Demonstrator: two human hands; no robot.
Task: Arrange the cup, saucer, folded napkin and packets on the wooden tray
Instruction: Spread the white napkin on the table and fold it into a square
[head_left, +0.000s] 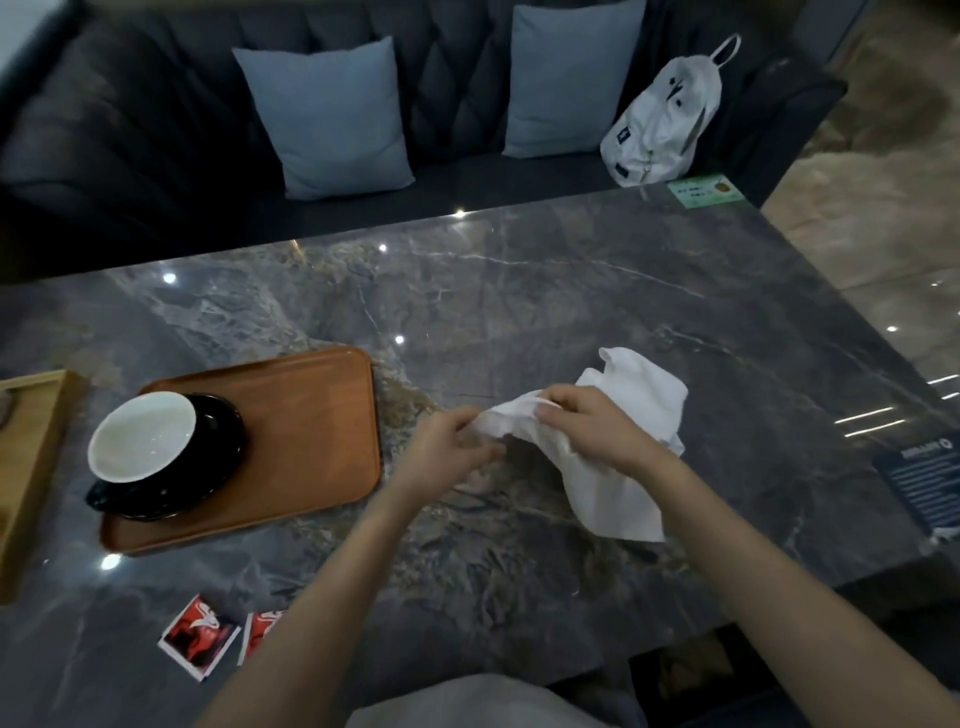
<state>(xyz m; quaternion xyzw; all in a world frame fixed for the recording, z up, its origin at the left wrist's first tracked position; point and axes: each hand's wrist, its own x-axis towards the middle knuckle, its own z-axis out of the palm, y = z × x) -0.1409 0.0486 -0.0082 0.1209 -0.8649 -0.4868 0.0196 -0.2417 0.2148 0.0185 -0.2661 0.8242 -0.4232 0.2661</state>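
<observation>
now, from your head view, your left hand (451, 451) and right hand (587, 426) both pinch the white napkin (618, 457), lifted and crumpled over the counter (571, 291). the cup (141, 435) sits on the black saucer (218, 467) on the wooden tray (311, 426). two red packets (200, 636) lie on the counter near you.

White napkin (613, 441), orange-brown tray (311, 415), black saucer (208, 483), grey-veined table (571, 301).

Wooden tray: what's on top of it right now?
On the orange-brown wooden tray: black saucer carrying a white-lined cup. Saucer centre is hidden under the cup. No napkin or packets.
</observation>
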